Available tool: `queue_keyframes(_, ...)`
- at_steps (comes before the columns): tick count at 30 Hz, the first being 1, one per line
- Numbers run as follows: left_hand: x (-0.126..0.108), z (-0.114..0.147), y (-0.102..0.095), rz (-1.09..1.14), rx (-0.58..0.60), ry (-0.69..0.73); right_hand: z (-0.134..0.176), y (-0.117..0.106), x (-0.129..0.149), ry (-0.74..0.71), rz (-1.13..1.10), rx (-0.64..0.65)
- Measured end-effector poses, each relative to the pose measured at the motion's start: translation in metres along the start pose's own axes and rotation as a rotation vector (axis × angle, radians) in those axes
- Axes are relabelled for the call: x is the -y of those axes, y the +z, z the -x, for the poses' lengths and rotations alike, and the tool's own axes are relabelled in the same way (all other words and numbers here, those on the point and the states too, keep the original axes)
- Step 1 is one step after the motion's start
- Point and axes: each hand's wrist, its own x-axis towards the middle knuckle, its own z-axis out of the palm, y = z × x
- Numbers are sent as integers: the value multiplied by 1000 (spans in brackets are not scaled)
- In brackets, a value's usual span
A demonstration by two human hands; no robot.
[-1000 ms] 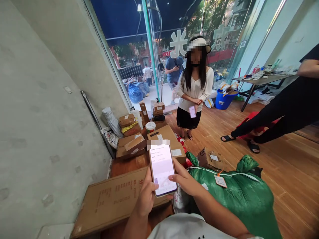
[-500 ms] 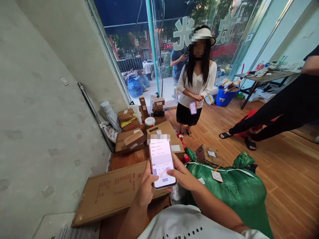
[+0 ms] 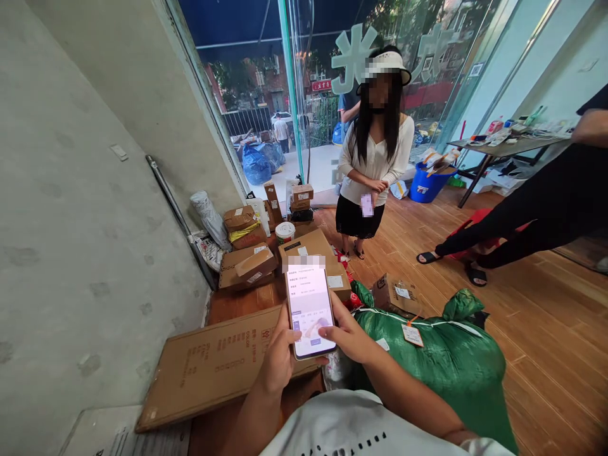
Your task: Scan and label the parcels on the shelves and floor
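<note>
A smartphone [image 3: 311,297] is held upright in front of me by both hands, its lit screen facing me with lines of text and an on-screen keyboard. My left hand [image 3: 278,351] wraps round its lower left edge, thumb over the keyboard. Round the lower right edge is my right hand [image 3: 349,332], its thumb also on the screen. Behind the phone's top lies a brown cardboard box [image 3: 313,244]. To the left, below the hands, leans a large flat carton [image 3: 209,361]. A stuffed green sack [image 3: 437,354] with a paper tag stands beside my right forearm.
Several parcels [image 3: 247,263] and a white tub [image 3: 285,232] are stacked by the left wall. A person [image 3: 373,152] in a white visor stands ahead by the glass. Another person's legs [image 3: 527,209] reach in from the right, near a table [image 3: 522,145] and a blue bucket [image 3: 426,183].
The person outside behind the glass has shifted right, now mostly hidden behind the person in the visor. My hands keep hold of the phone in nearly the same place.
</note>
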Motion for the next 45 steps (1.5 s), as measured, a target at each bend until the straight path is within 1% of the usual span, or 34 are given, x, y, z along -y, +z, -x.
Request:
queue_keyframes(4, 0, -1, 0, 18, 16, -15, 1, 0, 3, -11, 3, 13)
queue_keyframes(6, 0, -1, 2, 6, -1, -10, 1, 0, 4, -9, 7, 29)
queue_keyframes(10, 0, -2, 11, -73, -131, 38, 3, -1, 2, 10, 21, 33)
queue_keyframes(12, -1, -1, 13, -114, -166, 42, 3, -1, 1, 24, -1, 32)
queue_keyframes(13, -1, -1, 13, -121, -151, 31, 3, -1, 0, 23, -14, 27)
queue_keyframes(16, -1, 0, 8, -80, -51, 18, 3, -1, -1, -3, -14, 2)
queue_keyframes(18, 0, 2, 4, -47, -26, 35, 4, -1, 0, -22, 7, -2)
queue_keyframes(22, 1, 6, 3, -9, -70, 59, 5, 0, 2, -26, 9, 19)
queue_keyframes(25, 1, 9, 4, -22, -87, 31, 7, 2, 4, -20, -35, 51)
queue_keyframes(28, 2, 10, 4, -28, -105, 36, 9, 3, 5, -22, -47, 65)
queue_keyframes(32, 4, 11, 3, -16, -116, 24, 10, 5, 4, -33, -38, 54)
queue_keyframes(37, 7, 12, -1, 0, -118, 20, 10, 7, 0, -36, -49, -7)
queue_keyframes(42, 8, 13, -3, 1, -129, 31, 10, 9, -1, -51, -69, 16)
queue_keyframes(45, 5, 15, 0, -17, -121, 44, 10, 11, 0, -47, -74, 1)
